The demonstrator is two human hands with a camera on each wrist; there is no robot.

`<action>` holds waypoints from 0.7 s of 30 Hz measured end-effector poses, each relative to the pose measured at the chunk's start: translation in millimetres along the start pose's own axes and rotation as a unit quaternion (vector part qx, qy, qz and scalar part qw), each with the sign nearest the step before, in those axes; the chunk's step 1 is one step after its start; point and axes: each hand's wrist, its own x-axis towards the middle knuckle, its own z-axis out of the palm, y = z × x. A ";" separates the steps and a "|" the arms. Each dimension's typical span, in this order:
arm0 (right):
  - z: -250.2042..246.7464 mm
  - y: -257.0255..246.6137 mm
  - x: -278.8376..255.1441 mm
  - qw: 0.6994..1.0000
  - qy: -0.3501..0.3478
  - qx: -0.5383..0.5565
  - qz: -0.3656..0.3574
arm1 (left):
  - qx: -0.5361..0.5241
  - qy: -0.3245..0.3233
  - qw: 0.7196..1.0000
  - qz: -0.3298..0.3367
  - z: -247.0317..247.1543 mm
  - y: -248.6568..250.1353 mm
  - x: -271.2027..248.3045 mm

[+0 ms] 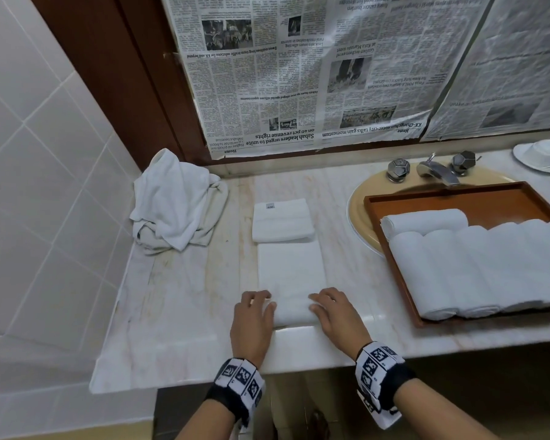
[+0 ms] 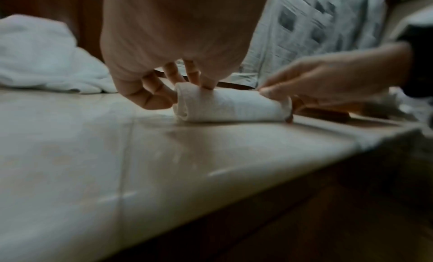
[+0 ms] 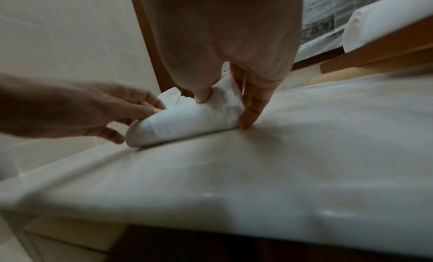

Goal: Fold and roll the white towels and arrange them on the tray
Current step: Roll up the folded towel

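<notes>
Newspaper sheets taped over mirror behind marble counter. Chrome faucet at far rim of beige sink. White saucer in counter's far right corner.

tray cropped right, wrist views blurred

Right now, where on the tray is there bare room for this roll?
Bare tray floor shows only at the back, between the far rim and the crosswise roll. The front is packed by the row of rolls. Both hands hold the half-rolled towel.
</notes>
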 end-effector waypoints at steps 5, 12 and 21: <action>-3.0 -9.3 16.9 0.999 -0.010 0.023 0.044 | 0.068 -0.049 0.993 0.081 5.0 -11.9 -12.7; -15.6 -15.5 8.0 0.996 -0.061 -0.057 0.001 | -0.021 -0.117 0.991 0.053 -7.5 -20.9 11.5; -23.4 -12.7 -0.5 0.990 -0.116 -0.077 0.006 | -0.080 -0.163 0.983 0.007 -16.0 -17.0 20.0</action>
